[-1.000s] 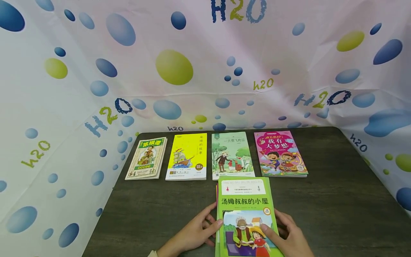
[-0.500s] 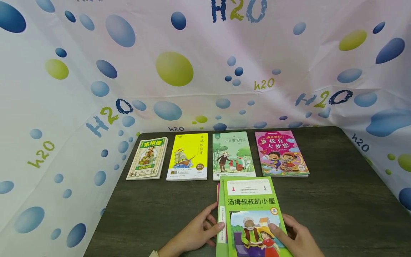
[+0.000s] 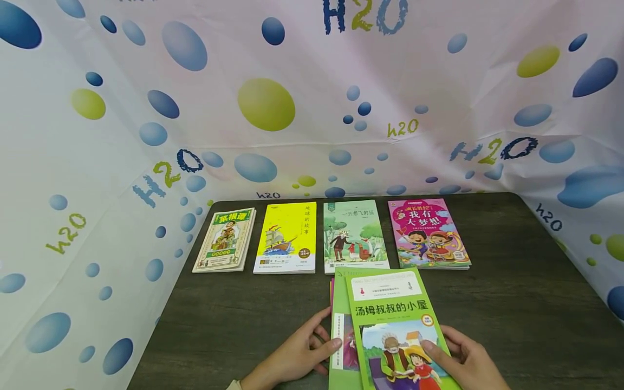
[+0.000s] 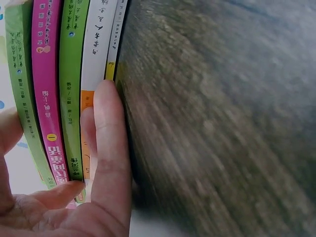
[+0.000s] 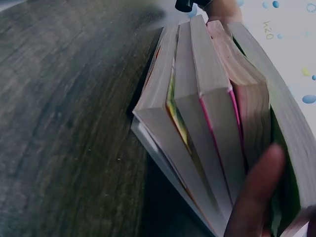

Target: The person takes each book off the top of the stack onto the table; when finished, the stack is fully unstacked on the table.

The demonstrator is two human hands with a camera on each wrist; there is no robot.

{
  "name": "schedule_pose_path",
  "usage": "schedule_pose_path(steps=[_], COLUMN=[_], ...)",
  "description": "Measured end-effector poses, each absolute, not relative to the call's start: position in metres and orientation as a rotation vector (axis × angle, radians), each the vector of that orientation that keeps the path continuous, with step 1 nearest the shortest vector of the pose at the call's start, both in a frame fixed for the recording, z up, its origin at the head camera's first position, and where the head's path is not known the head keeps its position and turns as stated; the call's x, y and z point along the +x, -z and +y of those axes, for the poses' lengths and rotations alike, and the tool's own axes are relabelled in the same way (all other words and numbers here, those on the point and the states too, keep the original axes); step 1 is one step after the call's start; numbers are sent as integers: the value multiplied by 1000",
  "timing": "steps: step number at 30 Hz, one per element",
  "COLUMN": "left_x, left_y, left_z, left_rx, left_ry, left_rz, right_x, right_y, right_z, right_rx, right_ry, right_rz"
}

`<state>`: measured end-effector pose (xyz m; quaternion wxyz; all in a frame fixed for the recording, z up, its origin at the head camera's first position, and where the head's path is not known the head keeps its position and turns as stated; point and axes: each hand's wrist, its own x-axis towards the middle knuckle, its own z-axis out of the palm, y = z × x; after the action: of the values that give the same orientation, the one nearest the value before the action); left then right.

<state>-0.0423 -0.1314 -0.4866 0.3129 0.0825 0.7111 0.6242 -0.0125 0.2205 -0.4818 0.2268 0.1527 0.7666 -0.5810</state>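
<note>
Clearly, the hands (image 3: 303, 349) (image 3: 465, 360) grip stacked books (image 3: 343, 295), whose lettered spines (image 4: 46, 98) only the left wrist view shows.

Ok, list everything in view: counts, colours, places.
table: one, dark, lower view
backdrop: one, white, spotted, behind table
small book: one, cream and green, back row's left
ship book: one, yellow and white, second
pale book: one, pale green, third
pink book: one, pink, fourth
stack: five or more books, mixed colours, front
top book: one, bright green, atop stack
dark object: one, black, right wrist view, top
sleeve: one, cream, bottom edge
left grip: one, bare, on stack's left
right grip: one, bare, holding top book
</note>
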Motion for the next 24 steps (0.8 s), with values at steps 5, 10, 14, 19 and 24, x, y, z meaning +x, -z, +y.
schedule_pose_path(steps=[5, 10, 14, 19, 24], left_x=[-42, -42, -43, -43, -42], left_y=[488, 489, 489, 489, 488], left_z=[-131, -132, -132, -133, -132], left_rx=[216, 217, 218, 214, 223], left_ry=[-1641, -1638, -1644, -1654, -1655], left_rz=[1883, 1886, 1882, 1866, 1874], right_x=[-5, 3, 5, 5, -3], right_y=[489, 497, 498, 496, 488], right_z=[231, 236, 236, 234, 239], right_rx=[370, 425, 476, 593, 688], right_ry=[1699, 1772, 1799, 1801, 1778], right_rz=[1969, 1862, 1828, 1870, 1894])
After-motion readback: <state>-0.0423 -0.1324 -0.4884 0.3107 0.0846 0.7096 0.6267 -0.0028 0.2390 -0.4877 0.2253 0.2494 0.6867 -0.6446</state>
